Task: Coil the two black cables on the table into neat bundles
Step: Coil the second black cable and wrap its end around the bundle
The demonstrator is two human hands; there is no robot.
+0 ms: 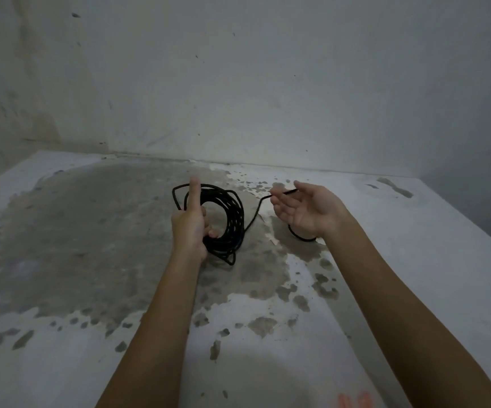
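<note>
- We find the left hand (190, 228) gripping the black coil (229, 219) over the table (62, 231).
- Right of the coil, the right hand (306, 209) lies open-palmed under the loose tail (256, 212).
- Risk: unpinched, the tail may slip and the loops slacken.

Black cable (229, 219) — coiled, tail loose

The near left arc of the coil (232, 219) is hidden by the left grip (190, 228) curled round it. The cable strand (256, 210) is lost behind the right grip (306, 210). Whether the loop (300, 237) below that wrist is joined to it cannot be told. Both forearms (156, 334) are cut off by the bottom edge, where a blurred orange-pink shape (353, 401) cannot be identified.
</note>
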